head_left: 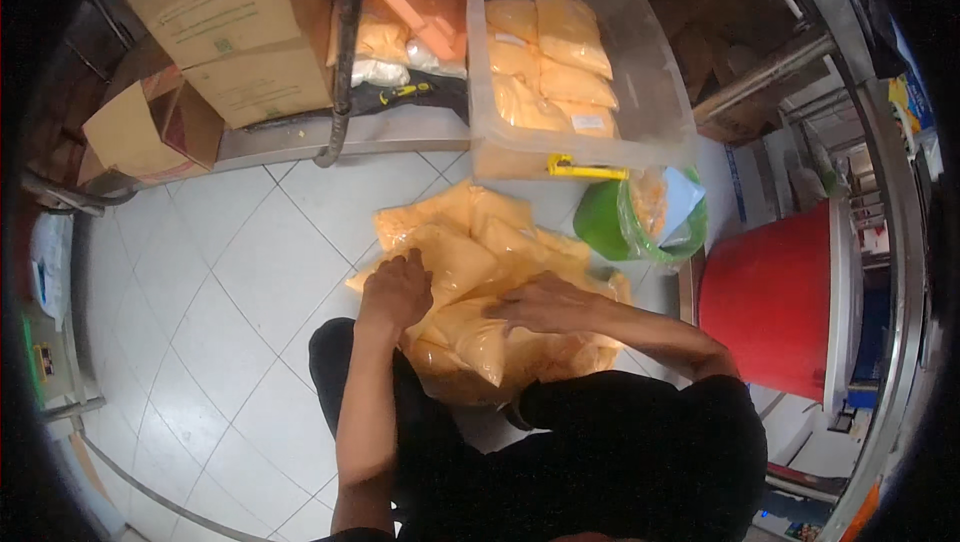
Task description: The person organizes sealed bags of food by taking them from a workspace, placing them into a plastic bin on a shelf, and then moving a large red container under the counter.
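Observation:
Several clear plastic bags filled with a pale orange, powdery-looking substance lie heaped on the floor in front of me. My left hand (400,292) is at the left side of the heap, its fingers bent over the edge of an upper bag (450,257). Across from it, my right hand (545,304) lies on the heap with fingers stretched out over a nearer bag (470,334). Its fingertips press against the plastic. The lower bags are partly hidden by the upper ones and by my knees.
Beyond the heap stands a translucent tub (640,102) holding similar orange bags (570,37). A green bin (600,222) with a plastic liner is right of the heap, then a large red container (765,302). Cardboard boxes (235,27) and metal rack posts (345,62) stand at the far left.

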{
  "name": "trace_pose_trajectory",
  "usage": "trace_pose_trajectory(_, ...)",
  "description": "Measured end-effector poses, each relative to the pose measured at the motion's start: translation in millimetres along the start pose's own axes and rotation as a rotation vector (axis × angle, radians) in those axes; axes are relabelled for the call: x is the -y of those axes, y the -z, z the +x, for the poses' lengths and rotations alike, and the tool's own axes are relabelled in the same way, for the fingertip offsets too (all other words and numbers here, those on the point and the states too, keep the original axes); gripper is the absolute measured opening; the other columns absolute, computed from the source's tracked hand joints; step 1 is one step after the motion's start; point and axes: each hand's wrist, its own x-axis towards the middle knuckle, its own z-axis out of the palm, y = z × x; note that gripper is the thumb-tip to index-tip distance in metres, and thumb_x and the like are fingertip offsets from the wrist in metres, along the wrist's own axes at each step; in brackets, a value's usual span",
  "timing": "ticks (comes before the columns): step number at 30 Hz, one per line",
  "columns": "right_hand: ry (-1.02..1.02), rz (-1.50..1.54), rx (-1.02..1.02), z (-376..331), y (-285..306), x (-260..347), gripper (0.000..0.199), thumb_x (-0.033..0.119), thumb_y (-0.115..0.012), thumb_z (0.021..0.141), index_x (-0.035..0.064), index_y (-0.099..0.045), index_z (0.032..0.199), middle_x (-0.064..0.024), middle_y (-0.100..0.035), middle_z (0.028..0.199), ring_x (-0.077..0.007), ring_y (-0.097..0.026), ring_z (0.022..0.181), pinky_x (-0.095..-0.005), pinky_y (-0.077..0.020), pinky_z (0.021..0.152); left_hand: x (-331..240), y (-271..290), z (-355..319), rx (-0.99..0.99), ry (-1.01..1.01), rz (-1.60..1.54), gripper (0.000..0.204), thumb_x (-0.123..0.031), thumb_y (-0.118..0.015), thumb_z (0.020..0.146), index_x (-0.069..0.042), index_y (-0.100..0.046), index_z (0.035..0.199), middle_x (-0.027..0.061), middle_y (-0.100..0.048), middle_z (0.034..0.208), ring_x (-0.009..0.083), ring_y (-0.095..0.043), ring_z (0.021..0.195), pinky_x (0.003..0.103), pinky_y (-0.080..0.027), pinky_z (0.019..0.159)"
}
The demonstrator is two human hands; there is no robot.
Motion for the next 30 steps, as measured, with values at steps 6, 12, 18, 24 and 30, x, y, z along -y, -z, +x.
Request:
trace_pose_trajectory(6,-0.153,0.512,-0.720,-99.7,121.2,20.7,0.014,0.008,-0.067,0.088,0.0041,-0.071,0.101,-0.0060,-0.072,0.086,-0.0159,-0.066,0.074,-0.0308,-0.0521,0.065,7.1,-3.2,12.4,0.053,0.051,-0.001,0.044,-0.034,-0.047,0.097,0.000,-0.049,0.126,0.0233,-0.062,0.115,0.0372,-0.059,0.112,0.048,-0.048,0.094)
trace_pose_trajectory(12,-0.350,0.741,-1.175,-64.1,276.0,-14.3,0.041,0.039,-0.067,0.092,-0.0012,-0.070,0.100,-0.0060,-0.070,0.088,-0.0123,-0.064,0.074,-0.0272,-0.0514,0.068,7.1,-12.3,23.6,0.045,0.020,0.021,0.051,-0.039,-0.049,0.096,0.000,-0.048,0.129,0.0231,-0.063,0.115,0.0372,-0.059,0.112,0.048,-0.048,0.095)
trace_pose_trajectory(18,-0.411,0.493,-1.317,49.6,327.6,-184.4,0.045,0.038,-0.068,0.085,-0.0035,-0.070,0.102,-0.0065,-0.071,0.087,-0.0191,-0.066,0.076,-0.0347,-0.0528,0.071,-6.5,-7.2,26.3,-0.021,-0.024,0.000,0.043,-0.033,-0.055,0.094,0.001,-0.050,0.119,0.0262,-0.066,0.103,0.0415,-0.063,0.103,0.051,-0.050,0.090)
trace_pose_trajectory(24,0.064,0.150,-1.124,46.4,254.9,-0.6,0.024,0.026,-0.065,0.087,0.0048,-0.071,0.096,-0.0068,-0.071,0.092,-0.0141,-0.066,0.087,-0.0322,-0.0516,0.074,31.6,-19.9,22.2,-0.137,0.000,0.093,0.040,-0.028,-0.047,0.095,0.002,-0.051,0.121,0.0232,-0.067,0.097,0.0392,-0.066,0.089,0.049,-0.053,0.081)
trace_pose_trajectory(30,0.204,-0.100,-0.414,100.9,27.1,15.0,0.036,0.032,-0.070,0.084,0.0141,-0.062,0.113,-0.0078,-0.062,0.112,-0.0335,-0.059,0.105,-0.0461,-0.0497,0.085,29.0,10.6,20.1,-0.147,0.224,0.084,0.034,-0.020,-0.048,0.091,0.002,-0.054,0.116,0.0262,-0.067,0.100,0.0417,-0.067,0.096,0.049,-0.054,0.083)
